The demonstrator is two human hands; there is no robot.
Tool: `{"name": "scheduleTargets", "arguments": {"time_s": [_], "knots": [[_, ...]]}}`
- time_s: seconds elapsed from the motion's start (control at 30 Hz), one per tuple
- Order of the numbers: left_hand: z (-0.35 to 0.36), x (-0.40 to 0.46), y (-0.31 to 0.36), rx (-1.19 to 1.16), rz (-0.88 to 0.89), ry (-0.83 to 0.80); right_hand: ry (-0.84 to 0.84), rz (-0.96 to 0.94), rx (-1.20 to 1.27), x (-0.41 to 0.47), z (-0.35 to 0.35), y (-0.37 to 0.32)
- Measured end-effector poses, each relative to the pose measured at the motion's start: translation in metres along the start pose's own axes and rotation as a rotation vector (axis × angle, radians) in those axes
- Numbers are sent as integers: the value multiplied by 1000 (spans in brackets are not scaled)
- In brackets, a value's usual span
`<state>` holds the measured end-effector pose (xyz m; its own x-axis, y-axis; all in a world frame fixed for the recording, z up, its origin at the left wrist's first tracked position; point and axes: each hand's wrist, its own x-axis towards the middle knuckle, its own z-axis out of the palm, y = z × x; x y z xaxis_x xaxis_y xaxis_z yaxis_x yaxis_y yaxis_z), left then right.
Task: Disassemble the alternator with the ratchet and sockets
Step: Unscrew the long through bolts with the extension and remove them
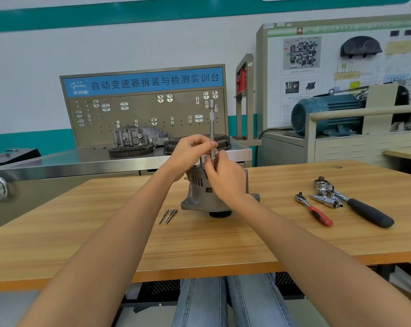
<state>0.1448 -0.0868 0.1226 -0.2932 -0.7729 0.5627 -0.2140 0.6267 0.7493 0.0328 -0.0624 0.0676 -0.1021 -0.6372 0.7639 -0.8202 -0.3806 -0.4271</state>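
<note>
Wood-grain worktop (pixel 81 232), alternator (pixel 199 197) standing near centre, pulley end down. Long extension bar (pixel 211 128) upright over alternator top, knurled band and socket end uppermost. Left hand (pixel 190 151) curled round the bar's lower shaft, grip closed on it. Right hand (pixel 225 178) just below and touching, fingers pinching the bar's lowest part at the housing, grip likewise closed on the bar. Contact point between bar and alternator hidden by fingers. Three long bolts (pixel 168 215) loose on worktop just left of the alternator base, lying close together. Red-handled ratchet (pixel 315 210) well to the right, beside a black-handled ratchet (pixel 362 208) and chrome sockets (pixel 327 200), all resting on worktop. Steel bench (pixel 81 159) with pegboard (pixel 145 114) behind. Blue motor (pixel 327 114) rear right.
</note>
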Motion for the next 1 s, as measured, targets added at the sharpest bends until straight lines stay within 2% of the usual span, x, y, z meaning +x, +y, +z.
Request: {"name": "scheduleTargets", "arguments": {"time_s": [0.2,0.5,0.73,1.0], "knots": [[1,1,-2,9,12,41,-10,-13,123,2,1,8],[4,-1,2,10,10,-4,-33,-97,81,2,0,10],[0,-3,3,6,3,-22,-65,-86,63,2,-2,9],[2,-1,-1,9,21,31,-78,-53,97,1,-3,9]]}}
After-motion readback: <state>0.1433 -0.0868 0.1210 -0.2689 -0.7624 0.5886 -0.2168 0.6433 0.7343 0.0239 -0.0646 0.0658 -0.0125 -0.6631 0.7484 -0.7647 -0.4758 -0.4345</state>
